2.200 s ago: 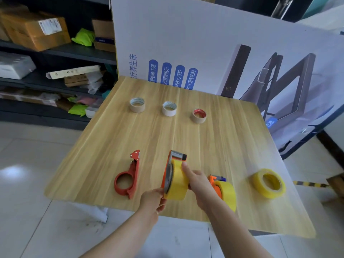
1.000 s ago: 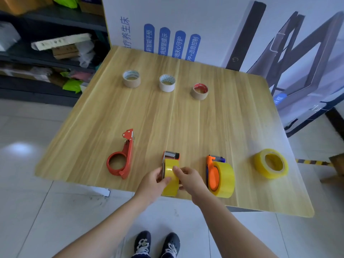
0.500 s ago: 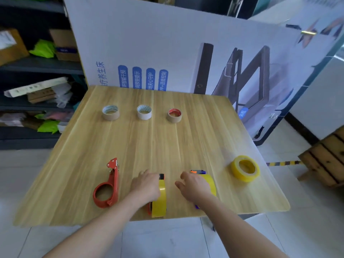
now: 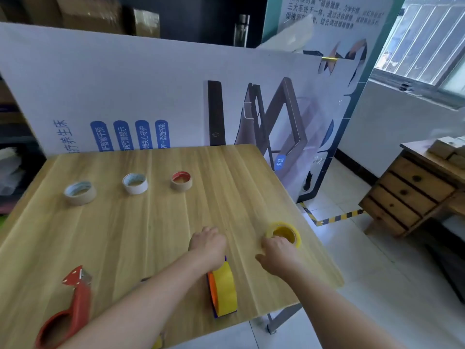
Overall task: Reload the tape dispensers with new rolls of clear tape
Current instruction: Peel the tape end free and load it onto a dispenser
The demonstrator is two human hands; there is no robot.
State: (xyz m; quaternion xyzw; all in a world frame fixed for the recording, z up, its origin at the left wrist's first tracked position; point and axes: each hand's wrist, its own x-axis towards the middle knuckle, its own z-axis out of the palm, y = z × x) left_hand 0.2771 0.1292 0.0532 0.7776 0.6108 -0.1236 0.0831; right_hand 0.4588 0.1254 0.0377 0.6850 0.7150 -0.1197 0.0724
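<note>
An orange tape dispenser loaded with a yellow roll stands on edge near the table's front edge. My left hand lies over its far end with the fingers curled down on it. My right hand reaches the loose yellow tape roll lying flat at the right; its fingertips touch the near rim while the thumb stays apart. An empty red dispenser lies at the front left. Under my left forearm only a yellow sliver of another loaded dispenser shows.
Three small tape rolls stand in a row at the back: a grey one, a white one and a red-cored one. A printed board backs the wooden table. A wooden drawer chest stands to the right.
My left hand let go of the middle dispenser and moved right onto the orange one. My right hand went from the orange dispenser to the loose yellow roll. The view swung right.
</note>
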